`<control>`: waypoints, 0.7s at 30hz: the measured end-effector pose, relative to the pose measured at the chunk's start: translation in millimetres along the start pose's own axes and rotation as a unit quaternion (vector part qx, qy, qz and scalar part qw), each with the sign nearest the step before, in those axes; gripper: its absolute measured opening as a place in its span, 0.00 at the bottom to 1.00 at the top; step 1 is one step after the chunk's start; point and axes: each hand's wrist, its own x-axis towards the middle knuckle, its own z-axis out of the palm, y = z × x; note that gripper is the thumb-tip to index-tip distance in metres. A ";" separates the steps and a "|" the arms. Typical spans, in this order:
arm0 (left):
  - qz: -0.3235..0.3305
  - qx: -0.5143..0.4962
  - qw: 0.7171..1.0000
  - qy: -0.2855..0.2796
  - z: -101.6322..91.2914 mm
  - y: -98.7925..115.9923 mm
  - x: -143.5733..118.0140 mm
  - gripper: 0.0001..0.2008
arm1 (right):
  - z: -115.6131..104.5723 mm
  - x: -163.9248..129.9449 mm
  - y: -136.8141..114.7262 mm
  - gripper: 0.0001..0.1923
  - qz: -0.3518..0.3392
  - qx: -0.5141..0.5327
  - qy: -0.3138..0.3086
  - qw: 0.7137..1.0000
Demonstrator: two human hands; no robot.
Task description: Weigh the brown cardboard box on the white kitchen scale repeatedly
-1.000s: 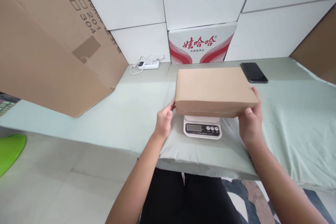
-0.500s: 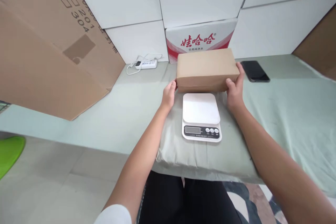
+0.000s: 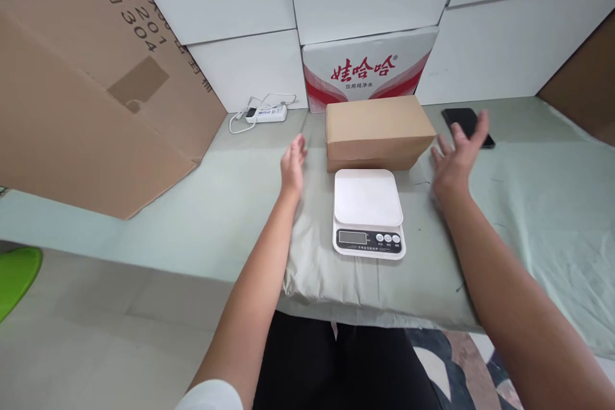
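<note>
Plain brown cardboard box (image 3: pixel 377 130), closed, lying flat behind white scale (image 3: pixel 368 213), both hands (image 3: pixel 293 165) (image 3: pixel 455 155) released beside it

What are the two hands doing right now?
Left hand: open, holding nothing, left of the cardboard box.
Right hand: open, holding nothing, right of the box.

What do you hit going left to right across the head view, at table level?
Large brown cardboard sheet → white power strip with cable → open left hand → small brown cardboard box → open right hand → black phone, partly behind the fingers.
</note>
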 end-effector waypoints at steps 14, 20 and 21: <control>-0.044 -0.040 0.995 0.075 -14.8 11.5 14.5 0.44 | -7.9 0.8 -15.5 0.41 0.131 0.053 0.095 0.985; -0.035 -0.022 0.998 0.045 -9.8 5.5 11.4 0.46 | -2.7 -5.4 -21.8 0.37 0.149 0.069 0.079 0.983; -0.031 -0.019 0.999 0.039 -8.9 4.6 10.6 0.47 | -1.5 -6.6 -22.5 0.36 0.149 0.071 0.073 0.984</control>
